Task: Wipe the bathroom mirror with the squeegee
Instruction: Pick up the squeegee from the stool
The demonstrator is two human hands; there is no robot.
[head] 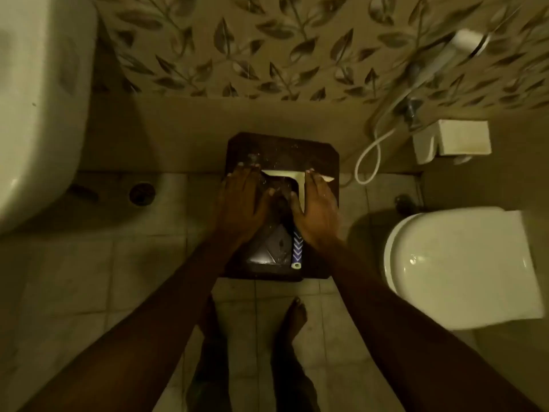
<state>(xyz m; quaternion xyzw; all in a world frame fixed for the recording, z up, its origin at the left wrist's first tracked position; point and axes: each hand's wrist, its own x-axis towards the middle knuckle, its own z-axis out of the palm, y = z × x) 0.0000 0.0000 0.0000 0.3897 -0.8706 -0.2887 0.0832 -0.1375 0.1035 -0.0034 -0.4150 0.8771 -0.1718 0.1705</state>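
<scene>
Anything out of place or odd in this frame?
Yes. The mirror is down at floor level by the wall, beside the toilet, not hung. The squeegee lies on its glass, with the right hand flat over it rather than gripping, and the left hand flat alongside. Droplets speckle the mirror's top.

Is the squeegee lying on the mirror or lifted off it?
Lying on it: the squeegee rests flat on the mirror, blade toward the wall, right hand pressing it.
</scene>
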